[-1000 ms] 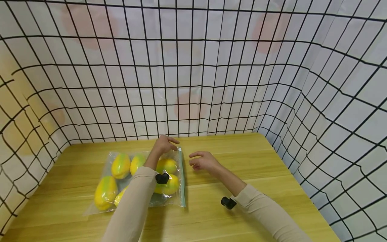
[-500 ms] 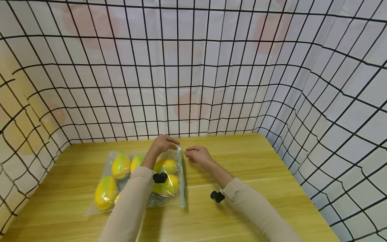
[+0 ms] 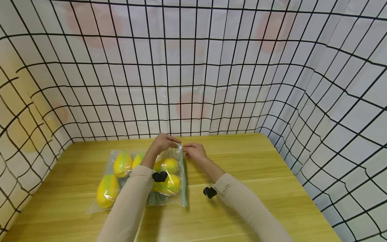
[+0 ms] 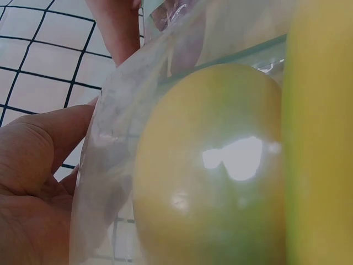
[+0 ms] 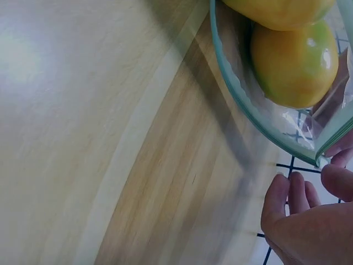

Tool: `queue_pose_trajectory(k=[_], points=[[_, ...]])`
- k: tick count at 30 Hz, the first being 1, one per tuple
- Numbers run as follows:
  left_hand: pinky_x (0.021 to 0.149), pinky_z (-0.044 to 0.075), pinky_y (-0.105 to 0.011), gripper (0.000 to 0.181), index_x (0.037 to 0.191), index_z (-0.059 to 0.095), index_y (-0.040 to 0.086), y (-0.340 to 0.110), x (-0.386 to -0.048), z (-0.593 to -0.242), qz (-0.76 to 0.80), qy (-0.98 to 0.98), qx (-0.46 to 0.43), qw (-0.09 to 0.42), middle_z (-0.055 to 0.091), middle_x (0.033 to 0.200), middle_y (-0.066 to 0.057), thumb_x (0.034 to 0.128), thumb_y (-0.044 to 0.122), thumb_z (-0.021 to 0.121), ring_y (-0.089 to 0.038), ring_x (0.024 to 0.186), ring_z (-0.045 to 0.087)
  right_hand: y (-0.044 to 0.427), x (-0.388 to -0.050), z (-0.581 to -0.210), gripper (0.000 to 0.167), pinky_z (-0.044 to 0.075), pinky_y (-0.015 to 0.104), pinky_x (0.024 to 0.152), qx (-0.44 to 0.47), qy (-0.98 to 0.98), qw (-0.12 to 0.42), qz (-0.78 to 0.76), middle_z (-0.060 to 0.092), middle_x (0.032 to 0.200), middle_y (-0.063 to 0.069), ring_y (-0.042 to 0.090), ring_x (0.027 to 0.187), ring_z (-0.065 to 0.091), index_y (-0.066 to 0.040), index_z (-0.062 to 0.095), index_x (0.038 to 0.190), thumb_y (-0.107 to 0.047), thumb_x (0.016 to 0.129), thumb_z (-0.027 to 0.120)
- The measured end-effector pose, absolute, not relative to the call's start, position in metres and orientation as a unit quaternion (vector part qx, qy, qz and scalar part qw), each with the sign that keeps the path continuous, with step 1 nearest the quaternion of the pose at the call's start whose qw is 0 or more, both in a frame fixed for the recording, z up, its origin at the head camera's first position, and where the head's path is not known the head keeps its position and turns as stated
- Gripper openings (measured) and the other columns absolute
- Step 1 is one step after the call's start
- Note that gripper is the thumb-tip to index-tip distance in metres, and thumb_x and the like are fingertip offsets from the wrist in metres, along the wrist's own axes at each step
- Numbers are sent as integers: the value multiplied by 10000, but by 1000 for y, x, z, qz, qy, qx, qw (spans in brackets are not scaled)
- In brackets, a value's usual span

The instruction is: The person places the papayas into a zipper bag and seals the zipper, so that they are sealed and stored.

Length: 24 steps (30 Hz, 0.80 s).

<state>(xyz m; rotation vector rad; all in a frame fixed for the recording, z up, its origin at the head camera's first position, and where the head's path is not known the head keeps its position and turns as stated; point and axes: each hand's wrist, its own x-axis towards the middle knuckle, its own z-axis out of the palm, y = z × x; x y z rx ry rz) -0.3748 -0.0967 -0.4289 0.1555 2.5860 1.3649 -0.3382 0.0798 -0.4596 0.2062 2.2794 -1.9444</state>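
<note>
A clear zip bag [image 3: 160, 200] with a green seal strip [image 3: 184, 188] lies on the table, holding several glossy yellow-and-green fruits [image 3: 108, 191] shaped like papayas. At the bag's far right corner my left hand [image 3: 161, 144] pinches the edge; in the left wrist view its thumb [image 4: 66, 124] lies against the plastic and the fingers are partly hidden. My right hand [image 3: 195, 152] is just right of that corner. In the right wrist view its thumb and fingers stand apart beside the small whitish slider [image 5: 322, 162]; whether the thumb touches it I cannot tell. The seal strip bows apart there.
The wooden table [image 3: 242, 161] extends to the right of the bag. Black wire mesh [image 3: 193, 70] stands along the back and both sides, before a pale wall covering.
My right hand has moved left and slightly away from me, up to the bag's far corner. The left hand has stayed at that corner, and the corner is lifted a little.
</note>
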Motion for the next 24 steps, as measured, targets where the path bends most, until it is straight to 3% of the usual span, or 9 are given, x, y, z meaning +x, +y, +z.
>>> queue_pose_trajectory(k=[6,15,24], points=[[1170,364,-571,196,1070,818,161,-97,-375,-429,471,874,49,112,594,1443,-126,893,134,739,-381,1420,435,75,-342,-458,229,603,366,906,84,739,62,-665,730,1138,135,253,935,719,-27,764,1121,-123,917,719],[1170,355,-588,192,1066,818,163,-98,-375,-429,479,869,41,114,590,1448,-118,894,129,737,-380,1417,438,71,-346,-461,266,560,459,995,78,713,73,-693,725,1170,195,346,1067,709,24,731,1169,-74,923,701],[1148,398,-561,181,1058,819,162,-96,-374,-427,478,871,33,110,611,1418,-123,891,146,750,-376,1379,480,70,-346,-457,218,567,467,980,79,709,59,-698,743,1113,189,207,872,733,27,757,1107,-46,906,714]])
